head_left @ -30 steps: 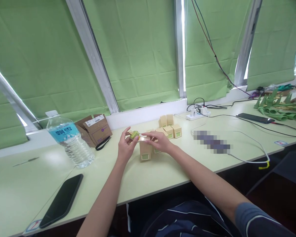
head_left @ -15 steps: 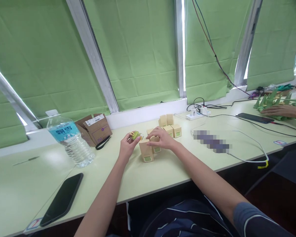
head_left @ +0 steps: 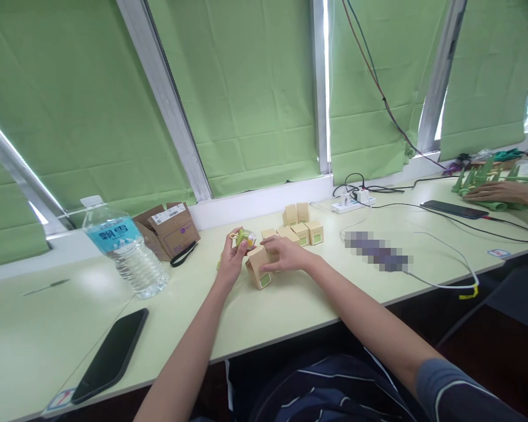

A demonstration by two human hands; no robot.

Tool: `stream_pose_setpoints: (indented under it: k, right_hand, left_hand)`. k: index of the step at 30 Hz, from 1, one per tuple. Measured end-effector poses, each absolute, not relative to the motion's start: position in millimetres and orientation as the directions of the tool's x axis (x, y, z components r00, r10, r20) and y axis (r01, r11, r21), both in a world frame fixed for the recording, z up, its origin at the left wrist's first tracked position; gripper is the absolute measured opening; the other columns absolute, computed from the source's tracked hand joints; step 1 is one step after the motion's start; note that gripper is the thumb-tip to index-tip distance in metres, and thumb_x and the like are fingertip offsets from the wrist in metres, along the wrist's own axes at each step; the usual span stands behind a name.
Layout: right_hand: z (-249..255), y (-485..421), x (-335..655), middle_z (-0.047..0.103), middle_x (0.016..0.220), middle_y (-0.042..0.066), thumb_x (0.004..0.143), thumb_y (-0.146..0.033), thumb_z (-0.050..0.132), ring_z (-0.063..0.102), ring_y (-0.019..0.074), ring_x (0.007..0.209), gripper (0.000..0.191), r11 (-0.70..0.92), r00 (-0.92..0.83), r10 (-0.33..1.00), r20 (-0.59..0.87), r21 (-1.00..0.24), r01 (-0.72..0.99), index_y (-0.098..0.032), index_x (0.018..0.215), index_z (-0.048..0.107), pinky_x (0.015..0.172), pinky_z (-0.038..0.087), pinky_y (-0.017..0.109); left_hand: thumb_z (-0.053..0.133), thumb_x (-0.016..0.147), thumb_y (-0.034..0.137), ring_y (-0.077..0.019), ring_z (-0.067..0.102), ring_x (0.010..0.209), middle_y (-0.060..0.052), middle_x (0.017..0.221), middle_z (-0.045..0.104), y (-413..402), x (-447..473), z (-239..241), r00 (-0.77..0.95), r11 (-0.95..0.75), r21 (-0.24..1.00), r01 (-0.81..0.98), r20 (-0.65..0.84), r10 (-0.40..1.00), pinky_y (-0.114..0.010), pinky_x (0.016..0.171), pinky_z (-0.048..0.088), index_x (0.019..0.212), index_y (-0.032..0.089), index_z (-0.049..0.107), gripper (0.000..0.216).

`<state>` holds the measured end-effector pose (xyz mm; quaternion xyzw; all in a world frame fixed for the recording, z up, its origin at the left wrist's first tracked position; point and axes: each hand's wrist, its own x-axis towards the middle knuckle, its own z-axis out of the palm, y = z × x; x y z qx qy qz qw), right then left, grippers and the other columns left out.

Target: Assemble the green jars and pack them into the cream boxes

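Note:
In the head view, my left hand (head_left: 229, 265) is closed around a small green trinket (head_left: 245, 238) with a clear rounded part and a yellowish loop; its exact kind is hard to make out. A small kraft paper box (head_left: 256, 271) with a green label stands tilted just below it on the table. My right hand (head_left: 286, 253) grips this box from its right side, thumb and fingers around it. Behind my right hand sit several similar kraft boxes (head_left: 315, 232), partly covered by my fingers.
Left of my arms are a water bottle (head_left: 125, 255), a black phone (head_left: 111, 354), a pen (head_left: 48, 286) and an opened cardboard carton (head_left: 169, 231). A power strip (head_left: 354, 204) with cables lies at the back. Another person's hand (head_left: 501, 193) rests on green pieces at far right.
My right hand has come down onto the near box, which now leans and is turned. In my left hand the green trinket has turned, showing more of its clear part.

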<state>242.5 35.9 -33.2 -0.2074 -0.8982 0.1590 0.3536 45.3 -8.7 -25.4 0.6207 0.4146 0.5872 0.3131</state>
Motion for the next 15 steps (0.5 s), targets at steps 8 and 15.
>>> stream_pose_setpoints:
  k: [8, 15]
  right_hand:
    - [-32.1, 35.2, 239.9, 0.061, 0.078, 0.003, 0.076, -0.050, 0.076, 0.054, 0.0198, 0.083, 0.036, 0.896, -0.666, 0.438, 0.604, -0.352, 0.271, -0.018, 0.079, 0.062, 0.074, 0.043, 0.030]
    - [-31.5, 34.6, 239.2, 0.058, 0.078, 0.003, 0.075, -0.052, 0.075, 0.051, 0.0196, 0.082, 0.039, 0.891, -0.665, 0.449, 0.597, -0.360, 0.279, -0.018, 0.075, 0.057, 0.073, 0.040, 0.030]
  left_hand:
    - [0.056, 0.088, 0.058, -0.0155, 0.066, 0.083, -0.005, 0.108, 0.066, -3.5, 38.7, -27.9, -0.052, -0.445, 0.863, 0.240, 0.469, 0.881, -0.032, 0.083, 0.050, 0.130, 0.025, 0.044, 0.055]
    - [0.057, 0.087, 0.057, -0.0173, 0.064, 0.091, -0.005, 0.109, 0.067, -9.0, 43.7, -25.5, -0.022, -0.433, 0.870, 0.237, 0.451, 0.892, -0.030, 0.082, 0.050, 0.130, 0.024, 0.043, 0.056]
